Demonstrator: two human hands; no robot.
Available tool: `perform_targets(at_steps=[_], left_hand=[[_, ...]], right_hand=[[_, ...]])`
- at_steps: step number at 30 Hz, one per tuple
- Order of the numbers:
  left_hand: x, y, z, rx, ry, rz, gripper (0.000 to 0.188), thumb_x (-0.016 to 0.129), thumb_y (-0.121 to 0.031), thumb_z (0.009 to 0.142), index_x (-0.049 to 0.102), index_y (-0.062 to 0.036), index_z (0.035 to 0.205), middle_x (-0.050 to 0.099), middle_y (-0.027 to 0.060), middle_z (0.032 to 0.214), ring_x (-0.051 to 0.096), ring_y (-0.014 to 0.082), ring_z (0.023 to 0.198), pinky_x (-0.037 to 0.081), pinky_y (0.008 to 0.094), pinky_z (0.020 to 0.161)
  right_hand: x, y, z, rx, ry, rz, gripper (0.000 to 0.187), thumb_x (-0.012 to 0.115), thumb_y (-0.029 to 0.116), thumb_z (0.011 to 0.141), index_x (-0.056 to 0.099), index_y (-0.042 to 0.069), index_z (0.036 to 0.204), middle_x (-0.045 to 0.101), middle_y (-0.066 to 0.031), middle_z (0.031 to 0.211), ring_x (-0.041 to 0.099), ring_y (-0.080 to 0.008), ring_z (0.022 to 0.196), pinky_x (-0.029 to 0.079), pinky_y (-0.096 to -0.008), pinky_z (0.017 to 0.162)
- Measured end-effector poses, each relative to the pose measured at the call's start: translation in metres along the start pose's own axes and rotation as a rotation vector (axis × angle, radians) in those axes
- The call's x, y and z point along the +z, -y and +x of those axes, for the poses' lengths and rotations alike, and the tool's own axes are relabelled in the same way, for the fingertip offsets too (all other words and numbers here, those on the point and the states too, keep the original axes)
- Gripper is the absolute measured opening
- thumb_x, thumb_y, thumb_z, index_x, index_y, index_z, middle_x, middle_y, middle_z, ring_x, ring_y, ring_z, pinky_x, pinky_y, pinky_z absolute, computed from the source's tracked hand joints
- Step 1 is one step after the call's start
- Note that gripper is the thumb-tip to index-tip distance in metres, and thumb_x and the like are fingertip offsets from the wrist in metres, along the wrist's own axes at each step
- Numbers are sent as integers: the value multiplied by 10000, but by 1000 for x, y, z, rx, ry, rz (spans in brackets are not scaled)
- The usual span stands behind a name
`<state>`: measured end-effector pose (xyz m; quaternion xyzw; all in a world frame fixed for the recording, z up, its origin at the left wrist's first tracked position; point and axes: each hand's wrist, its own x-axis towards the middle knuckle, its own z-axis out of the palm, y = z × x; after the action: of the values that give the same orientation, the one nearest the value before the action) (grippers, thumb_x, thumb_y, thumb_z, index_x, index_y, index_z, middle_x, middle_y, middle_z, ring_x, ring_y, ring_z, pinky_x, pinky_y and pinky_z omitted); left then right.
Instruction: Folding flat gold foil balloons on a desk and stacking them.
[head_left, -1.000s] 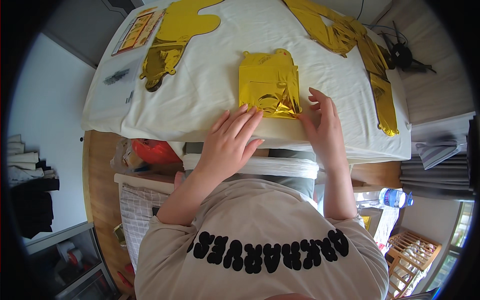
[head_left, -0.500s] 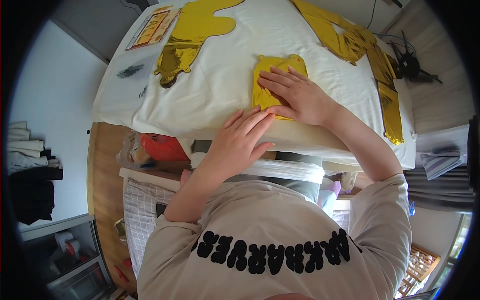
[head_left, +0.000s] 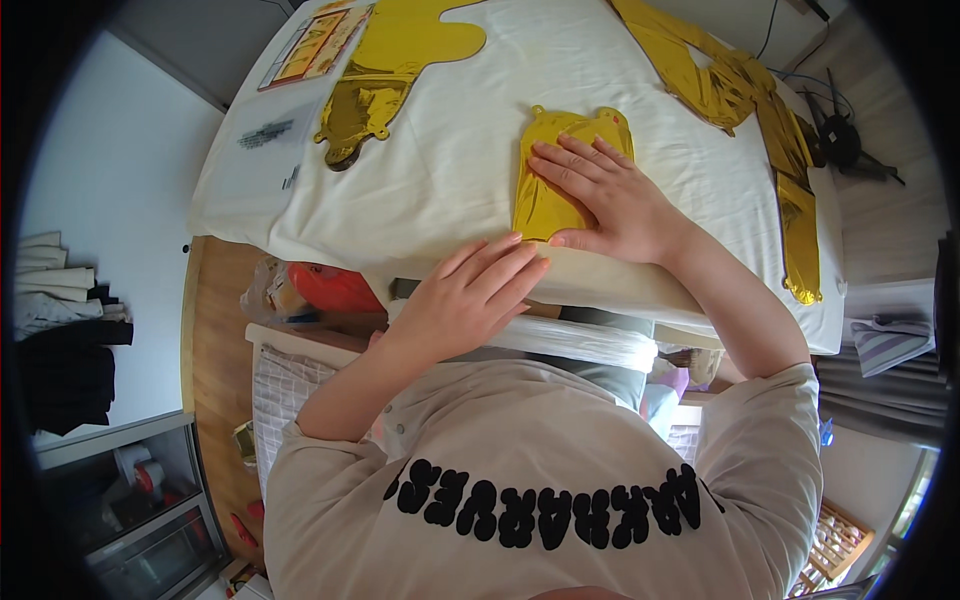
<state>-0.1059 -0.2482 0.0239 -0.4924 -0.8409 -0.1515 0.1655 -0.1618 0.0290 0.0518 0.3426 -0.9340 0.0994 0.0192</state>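
A flat gold foil balloon [head_left: 542,205], folded into a compact piece with small rounded bumps at its far end, lies near the table's front edge. My right hand [head_left: 630,205] rests flat on it, fingers stretched out across the foil and thumb by the near edge. My left hand [head_left: 468,298] is at the balloon's near left corner, fingers extended and slightly apart. Its fingertips are at or just off the foil's edge; whether they touch I cannot tell. Part of the balloon is hidden under my right hand.
A white cloth covers the table [head_left: 450,165]. Another flat gold balloon [head_left: 372,105] lies far left, beside a printed packet [head_left: 315,45] and a clear plastic sleeve [head_left: 265,140]. Long gold foil [head_left: 705,85] spreads along the right side, near a black cabled object [head_left: 840,140].
My left fingertips have drawn back toward me, away from the right thumb. My right hand stays flat on the foil. The whole view has shifted slightly.
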Motion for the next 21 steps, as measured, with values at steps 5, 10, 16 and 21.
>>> perform_targets(at_steps=[5,10,16,21], left_hand=[[-16,16,6,21,-12,-294,478,729,-171,890,621,-105,1351,605,104,1338,606,284,1250,504,420,1037],[-33,56,37,-168,0,-512,424,687,-160,959,608,-87,1370,617,137,1342,630,329,1204,534,431,993],[-5,82,79,-78,101,-206,704,720,-405,946,491,-49,1508,519,174,1521,499,332,1407,381,483,1185],[7,95,75,-72,280,-160,1023,669,-634,909,266,-20,1621,332,191,1662,273,337,1563,178,523,1283]], right_hand=[[0,-2,0,-2,5,-15,920,584,691,918,358,127,1609,350,-99,1668,266,-342,1559,173,-509,1280],[-1,1,0,-3,18,-23,937,583,703,917,348,119,1611,341,-106,1671,256,-337,1564,164,-507,1284],[1,0,-2,14,19,-23,967,614,699,903,332,109,1616,343,-139,1664,249,-338,1567,157,-509,1286],[0,1,-1,30,0,51,1014,644,711,875,308,121,1628,349,-145,1660,249,-338,1568,147,-506,1289]])
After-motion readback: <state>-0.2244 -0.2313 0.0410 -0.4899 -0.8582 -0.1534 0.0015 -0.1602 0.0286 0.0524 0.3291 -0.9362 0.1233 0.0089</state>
